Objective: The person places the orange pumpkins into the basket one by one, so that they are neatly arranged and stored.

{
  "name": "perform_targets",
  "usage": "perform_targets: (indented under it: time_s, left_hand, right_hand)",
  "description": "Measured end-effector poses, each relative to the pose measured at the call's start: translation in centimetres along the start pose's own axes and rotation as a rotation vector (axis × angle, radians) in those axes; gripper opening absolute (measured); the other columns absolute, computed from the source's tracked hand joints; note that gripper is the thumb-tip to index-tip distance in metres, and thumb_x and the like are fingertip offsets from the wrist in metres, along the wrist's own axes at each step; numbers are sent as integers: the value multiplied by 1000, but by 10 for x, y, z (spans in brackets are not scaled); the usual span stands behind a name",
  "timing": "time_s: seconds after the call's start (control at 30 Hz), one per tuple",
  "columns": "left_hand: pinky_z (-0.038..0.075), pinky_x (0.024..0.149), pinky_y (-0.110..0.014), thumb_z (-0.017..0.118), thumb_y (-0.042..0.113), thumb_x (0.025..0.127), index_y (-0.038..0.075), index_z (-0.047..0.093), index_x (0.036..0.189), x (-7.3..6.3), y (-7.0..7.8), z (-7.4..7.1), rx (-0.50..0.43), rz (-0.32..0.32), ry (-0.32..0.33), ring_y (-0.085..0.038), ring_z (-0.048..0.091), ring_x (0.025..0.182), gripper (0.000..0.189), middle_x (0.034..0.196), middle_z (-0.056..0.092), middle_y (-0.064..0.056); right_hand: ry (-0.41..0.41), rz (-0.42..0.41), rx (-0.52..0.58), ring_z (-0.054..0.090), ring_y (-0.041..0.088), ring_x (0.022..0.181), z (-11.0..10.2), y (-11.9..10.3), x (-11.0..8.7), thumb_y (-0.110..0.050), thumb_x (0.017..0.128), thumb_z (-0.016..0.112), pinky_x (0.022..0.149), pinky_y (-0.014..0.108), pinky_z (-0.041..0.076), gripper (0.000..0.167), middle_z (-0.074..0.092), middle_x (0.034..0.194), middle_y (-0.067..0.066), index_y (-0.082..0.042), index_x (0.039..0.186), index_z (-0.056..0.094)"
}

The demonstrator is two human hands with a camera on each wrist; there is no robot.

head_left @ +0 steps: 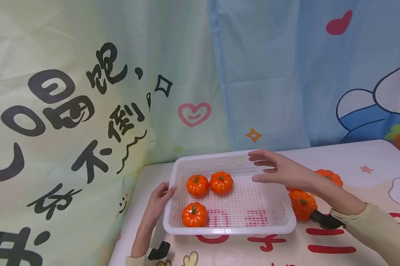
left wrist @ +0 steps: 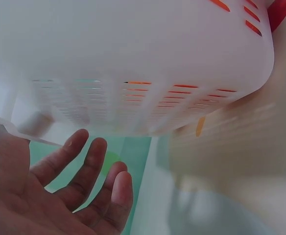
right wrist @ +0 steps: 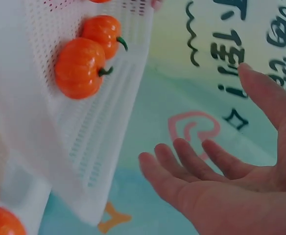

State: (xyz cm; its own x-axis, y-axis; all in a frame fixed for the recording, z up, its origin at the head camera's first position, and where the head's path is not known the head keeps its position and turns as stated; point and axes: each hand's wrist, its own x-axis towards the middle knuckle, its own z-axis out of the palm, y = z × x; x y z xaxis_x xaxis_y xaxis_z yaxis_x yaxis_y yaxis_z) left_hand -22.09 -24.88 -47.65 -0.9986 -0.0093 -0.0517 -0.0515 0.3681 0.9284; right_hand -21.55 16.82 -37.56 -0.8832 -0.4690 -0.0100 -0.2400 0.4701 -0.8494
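A white plastic basket (head_left: pixel 240 231) with slotted walls stands on the table. Three small orange pumpkins lie inside, toward its left: a front one (head_left: pixel 195 215), a back one (head_left: pixel 197 186) and another beside that (head_left: pixel 221 183). My left hand (head_left: pixel 159 199) holds the basket's left rim; its thumb goes over the edge and the fingers (left wrist: pixel 91 169) stay outside, under the rim. Above the basket's right part hovers my right hand (head_left: pixel 274 168), fingers spread and loosely bent, holding nothing. In the right wrist view, its palm (right wrist: pixel 241 191) is bare.
Outside the basket, at its right, are more pumpkins, one near the front (head_left: pixel 303 205) and one farther back (head_left: pixel 329 177), partly behind my right forearm. A printed cloth (head_left: pixel 363 184) covers the table. Printed curtains (head_left: pixel 263 74) hang behind and at the left.
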Motion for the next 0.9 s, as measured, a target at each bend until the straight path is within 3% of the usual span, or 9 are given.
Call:
perform_targets:
  time_s: [0.3,0.63,0.73,0.83,0.9]
  left_hand:
    - [59,91,-41,60,27,102,7,62,127,2,0,2,43,-15,22,-28,63,108,33,126,64,-16]
    - [59,91,-42,62,34,100,11,63,127,4,-2,1,13,-17,13,-27,63,108,36,126,65,-13]
    - [59,90,-40,62,35,99,11,63,127,3,-2,1,14,-17,12,-25,64,108,37,126,65,-11]
    - [59,90,-38,63,36,99,12,63,127,3,-1,1,16,-18,12,-24,64,108,38,127,66,-10]
    - [59,90,-38,63,37,99,12,63,128,3,-1,1,16,-19,11,-24,64,108,38,127,66,-10]
  right_hand:
    - [123,-27,55,47,42,138,-8,25,-30,-30,91,74,97,54,54,74,45,153,15,-17,153,36]
    - [173,-17,75,46,37,137,-20,48,-52,-22,93,71,90,42,59,76,40,157,15,-20,157,30]
    - [192,11,59,53,13,132,-24,58,-60,-24,94,69,90,41,60,75,39,157,14,-21,158,28]
    - [208,39,55,48,-13,123,-28,69,-68,-25,96,67,90,40,60,74,38,158,13,-23,158,27]
    - [218,49,45,45,-21,119,-31,77,-73,-25,96,67,88,42,60,74,38,157,12,-23,158,26]
